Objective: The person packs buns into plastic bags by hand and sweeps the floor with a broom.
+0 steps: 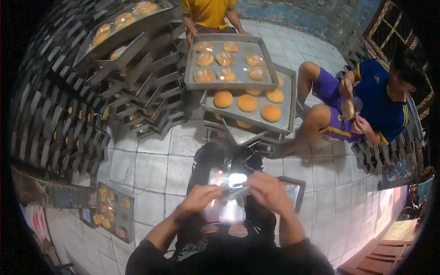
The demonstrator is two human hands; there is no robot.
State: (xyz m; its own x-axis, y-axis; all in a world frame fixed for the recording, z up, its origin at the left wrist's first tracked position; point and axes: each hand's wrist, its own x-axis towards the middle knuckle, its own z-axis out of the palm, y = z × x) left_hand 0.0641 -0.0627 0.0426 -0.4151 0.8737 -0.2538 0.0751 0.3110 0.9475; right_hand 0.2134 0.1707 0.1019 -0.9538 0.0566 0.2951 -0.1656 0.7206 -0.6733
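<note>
Clear plastic wrapper (235,189), lower centre of the frame, between the two hands. Left to right: a tray of buns (126,219), lower left; the left hand (200,198), fingertips pinched on the wrapper; a tray of wrapped buns (215,85), upper centre; the right hand (266,189), likewise pinched; a seated person (379,98), right. Judged risk: uneven pulling could tear the thin film; a loose pinch could drop it.

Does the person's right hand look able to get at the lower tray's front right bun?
Probably yes: the bun lies uncovered on the lower tray, clear of the upper tray. The right hand seems to be pinching plastic, though, so it may need freeing first.
</note>
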